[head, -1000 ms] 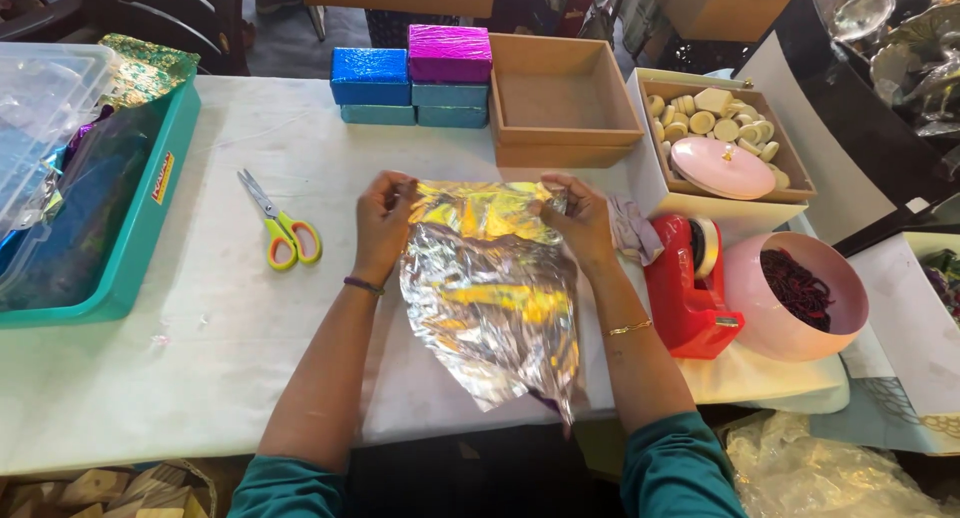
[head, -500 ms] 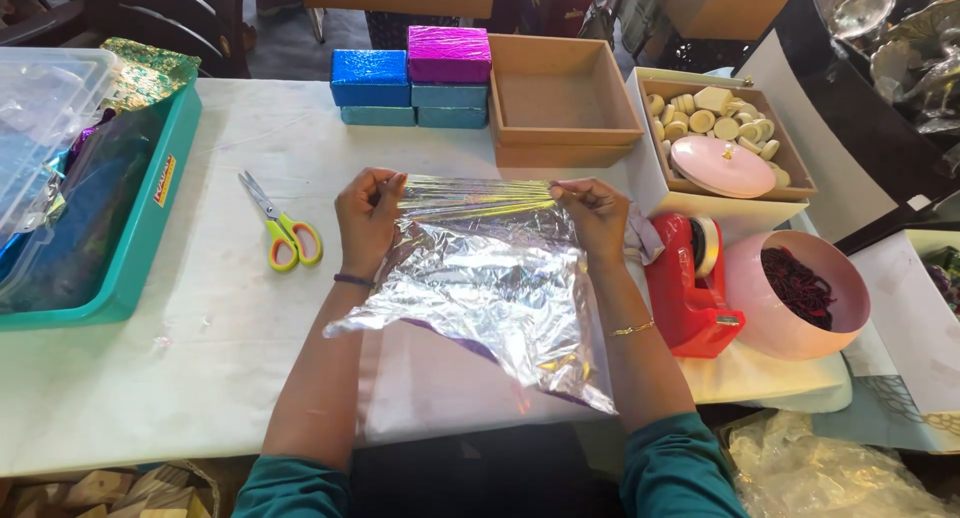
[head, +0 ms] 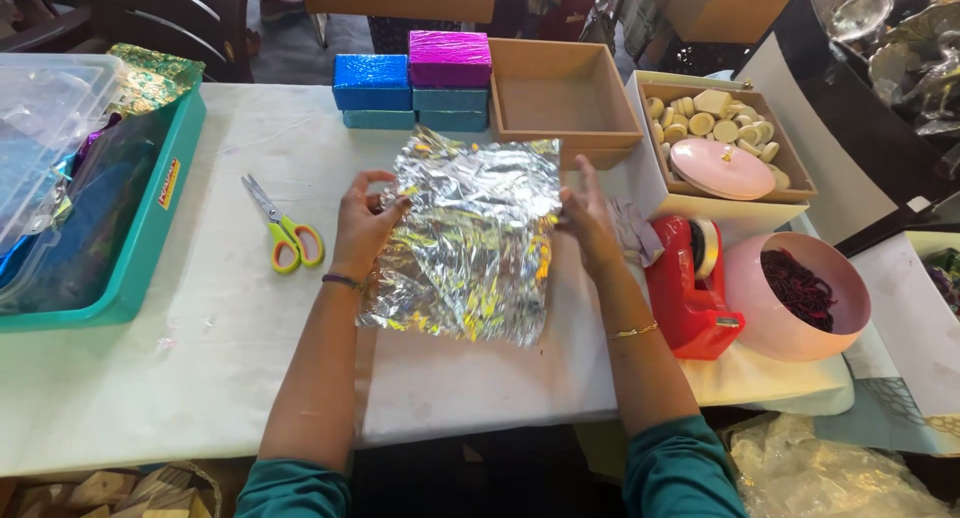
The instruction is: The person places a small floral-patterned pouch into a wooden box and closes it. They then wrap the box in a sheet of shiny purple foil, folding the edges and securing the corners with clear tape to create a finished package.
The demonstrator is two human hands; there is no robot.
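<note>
1. A crinkled silver foil sheet [head: 468,240] lies mid-frame on the white table [head: 200,378].
2. The left hand [head: 365,226] pinches its left edge; the right hand [head: 588,221] grips its right edge.
3. Scissors [head: 283,228] lie left; a red tape dispenser [head: 690,290] stands right.
4. Chairs crowd the upper left.

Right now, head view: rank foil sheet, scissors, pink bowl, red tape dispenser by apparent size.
1. foil sheet
2. pink bowl
3. red tape dispenser, only slightly smaller than the bowl, so unsure
4. scissors

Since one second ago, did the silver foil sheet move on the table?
Yes. The silver foil sheet now lies spread out flat, its far edge closer to the empty brown box than before.
</note>
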